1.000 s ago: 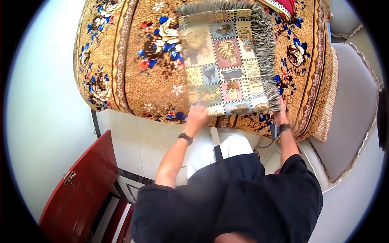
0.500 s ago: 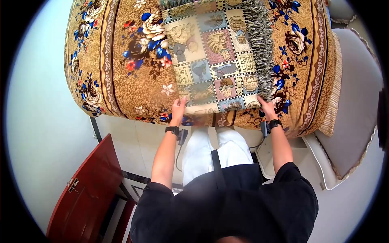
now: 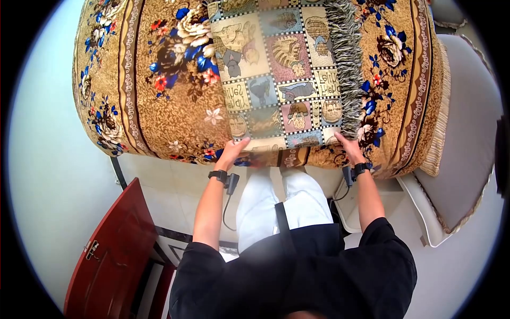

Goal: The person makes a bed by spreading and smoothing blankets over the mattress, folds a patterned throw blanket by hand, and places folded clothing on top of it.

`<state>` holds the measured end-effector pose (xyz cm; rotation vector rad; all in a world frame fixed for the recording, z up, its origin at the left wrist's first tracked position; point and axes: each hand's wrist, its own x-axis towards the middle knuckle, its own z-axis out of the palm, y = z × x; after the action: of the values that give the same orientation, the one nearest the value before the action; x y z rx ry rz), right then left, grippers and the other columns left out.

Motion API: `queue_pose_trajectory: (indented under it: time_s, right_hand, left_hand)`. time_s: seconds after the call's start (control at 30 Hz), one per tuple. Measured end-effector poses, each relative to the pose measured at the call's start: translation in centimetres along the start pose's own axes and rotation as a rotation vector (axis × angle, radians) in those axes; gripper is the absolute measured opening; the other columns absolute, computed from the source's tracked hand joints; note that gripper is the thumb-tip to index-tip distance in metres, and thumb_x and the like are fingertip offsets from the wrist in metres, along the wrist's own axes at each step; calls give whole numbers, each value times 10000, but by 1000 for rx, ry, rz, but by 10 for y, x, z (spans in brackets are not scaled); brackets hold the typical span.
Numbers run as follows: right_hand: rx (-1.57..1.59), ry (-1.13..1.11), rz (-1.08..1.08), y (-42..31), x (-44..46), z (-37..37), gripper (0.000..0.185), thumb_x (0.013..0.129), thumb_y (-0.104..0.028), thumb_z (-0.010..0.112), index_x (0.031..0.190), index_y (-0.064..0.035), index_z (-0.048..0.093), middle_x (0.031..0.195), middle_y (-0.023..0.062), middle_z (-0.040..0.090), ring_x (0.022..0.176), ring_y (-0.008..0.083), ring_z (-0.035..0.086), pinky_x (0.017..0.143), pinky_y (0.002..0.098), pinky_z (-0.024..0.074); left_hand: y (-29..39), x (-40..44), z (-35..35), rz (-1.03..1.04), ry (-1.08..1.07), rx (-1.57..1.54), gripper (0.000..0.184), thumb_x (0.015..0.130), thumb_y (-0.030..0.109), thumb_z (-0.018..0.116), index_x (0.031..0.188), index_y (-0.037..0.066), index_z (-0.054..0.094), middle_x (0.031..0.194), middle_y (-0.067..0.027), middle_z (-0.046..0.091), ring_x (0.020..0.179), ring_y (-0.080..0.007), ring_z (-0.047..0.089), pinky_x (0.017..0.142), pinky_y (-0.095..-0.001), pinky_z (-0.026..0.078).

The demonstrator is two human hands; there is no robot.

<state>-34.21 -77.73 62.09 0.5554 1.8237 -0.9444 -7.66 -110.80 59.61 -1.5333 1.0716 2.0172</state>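
A woven throw blanket [image 3: 289,69] with a patchwork of cat pictures lies folded on the floral bedspread [image 3: 175,122]. Grey-and-white fringe [image 3: 348,69] runs down its right side. My left hand [image 3: 234,149] grips the near left corner, thumb on top and fingers hidden underneath. At the near right corner, beside the fringe, my right hand [image 3: 349,147] pinches the edge in the same way. Between both hands the near edge stretches roughly straight, close to the bed's front edge.
A grey cushioned seat [image 3: 459,133] with a pale frame stands to the right of the bed. At lower left is a red door panel [image 3: 114,252] with a metal latch. A pale wall [image 3: 42,175] runs along the left side.
My left hand has shifted slightly down and left along the throw's near edge, its thumb now pointing inward. My right hand stays at its corner. The view has shifted a little.
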Motion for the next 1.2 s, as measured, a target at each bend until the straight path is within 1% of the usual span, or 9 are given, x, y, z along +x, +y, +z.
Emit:
queue_pose_trajectory:
  time_s: [0.1,0.27,0.37,0.4,0.53,0.8,0.93,1.07,1.2]
  right_hand:
    - [112,12,-72,-2,-17,7,438,838,-217,698,1201,-49,518,1133,62,573,1057,204,571,810,353,558]
    - [52,-35,-61,47,-42,-20,488,828,-247,716,1228,-61,509,1142,34,552,1028,186,533,772,353,511]
    - [-17,-96,103,90,-71,-36,431,823,-227,721,1172,-61,533,1102,32,580,974,174,567,742,358,522]
    - [-22,-83,126,94,-86,-37,324,809,-172,727,1079,-51,594,973,34,635,837,146,608,635,316,518]
    - [26,-128,145,102,-109,-45,332,814,-142,712,1098,-32,579,981,42,634,853,137,607,664,304,514]
    - [136,77,-199,1,-155,-53,542,814,-170,696,1258,22,452,1173,100,566,1043,176,546,927,304,422]
    - [191,161,-407,-77,-156,-39,818,809,-201,689,1417,40,198,1265,204,475,1136,239,517,988,348,409]
    - [323,123,-558,-153,-133,-8,719,828,-198,644,1398,25,267,1153,139,553,996,187,589,864,291,482]
    - [329,127,-642,-213,-76,29,630,838,-214,657,1335,22,351,980,121,625,787,174,643,645,287,537]
  left_hand:
    - [-14,-4,-1,82,-20,15,400,871,315,648,1137,27,570,1039,-41,631,919,-150,614,801,-319,513]
    - [-34,-52,-3,117,-17,79,313,842,214,690,1060,-5,635,976,-24,655,854,-83,590,764,-239,480]
    - [-52,-93,-8,-60,-131,138,343,842,235,687,1092,8,624,999,-21,647,871,-89,587,771,-239,477]
    - [-59,-104,-11,-148,-177,126,365,842,248,687,1110,12,616,1020,-23,641,885,-94,585,785,-241,473]
    - [-59,-130,-18,-209,-239,79,388,862,227,665,1141,-27,574,1073,-60,631,948,-121,589,854,-265,470]
    - [1,-161,-22,-207,-334,-152,471,883,222,600,1216,-85,473,1125,-171,612,996,-238,624,823,-368,531]
    - [49,-169,-11,-97,-316,-375,524,874,315,565,1231,-56,469,1137,-179,602,988,-272,618,771,-398,540]
    - [91,-154,-12,67,-187,-510,558,856,435,522,1230,22,488,1094,-151,607,892,-271,611,672,-386,529]
    - [141,-109,-13,89,-216,-709,358,884,429,523,1075,133,582,884,-34,633,658,-154,581,616,-315,482]
